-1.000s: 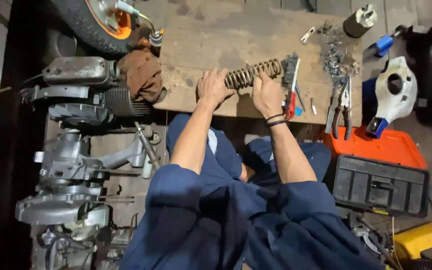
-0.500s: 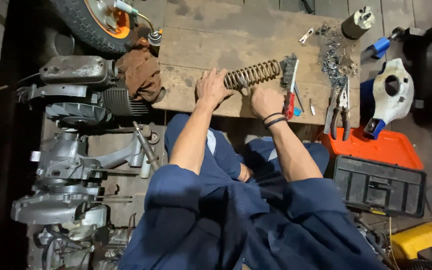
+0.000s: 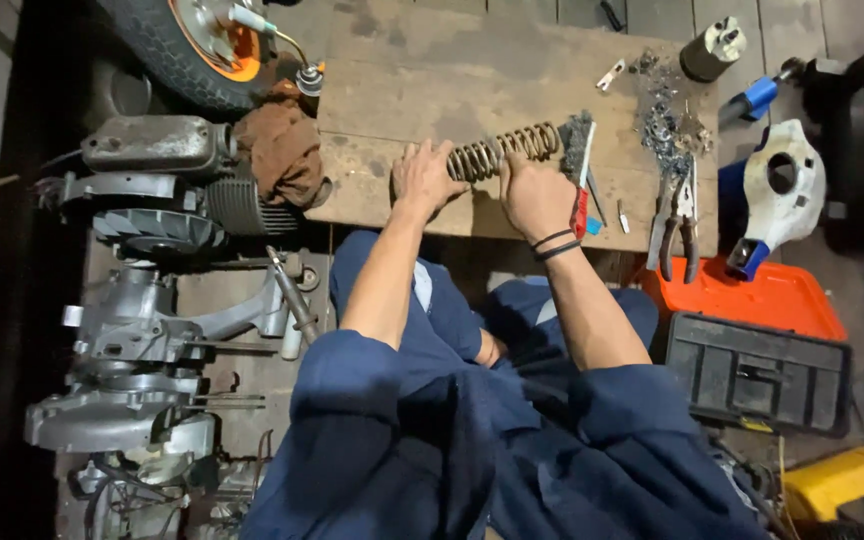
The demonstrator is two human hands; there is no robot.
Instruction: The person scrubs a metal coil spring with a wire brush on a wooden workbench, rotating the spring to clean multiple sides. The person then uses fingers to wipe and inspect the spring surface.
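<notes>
Engine (image 3: 142, 300) far left, brown rag (image 3: 280, 150) beside it. On wood bench (image 3: 402, 90), left hand (image 3: 424, 178) & right hand (image 3: 537, 195) each grip an end of coil spring (image 3: 502, 150), fingers curled round. Spring looks stiff, heavy, greasy; hold at ends. Right: pliers (image 3: 674, 225), orange lid (image 3: 752, 300), black case (image 3: 757, 372). No labels legible.

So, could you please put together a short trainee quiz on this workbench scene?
1. True or false: both hands grip the coil spring.
2. Which lies right of the spring: A) pliers B) brown rag?
3. What colour is the tray below the pliers?

Key: 1. True: left hand, right hand. 2. A. 3. Orange.
</notes>
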